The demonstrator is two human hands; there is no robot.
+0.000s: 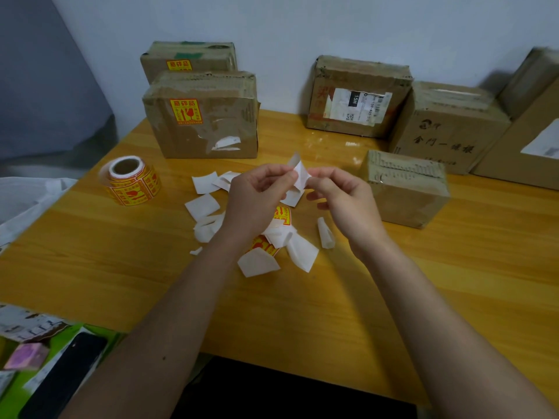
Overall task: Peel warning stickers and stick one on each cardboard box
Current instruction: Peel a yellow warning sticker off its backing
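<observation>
A: Where is the sticker (pixel 298 173) located?

B: It is held above the middle of the table (pixel 121 267), pinched between both hands. The fingers of the left hand (pixel 257 195) are closed on its left edge; those of the right hand (pixel 338 192) are closed on its right corner.

A: Which box is nearest?

B: The small unlabelled box (pixel 405 189), just right of the right hand. Transfer by that hand is judged shortest.

Single head-worn view, wide-angle (edges bowed), looking forward and down. Tabletop (pixel 90 267) fills frame centre, close range; both forearms enter from lower edge. Wall (pixel 302 25) across top of frame, boxes lined against it. No second view to share scene.
</observation>
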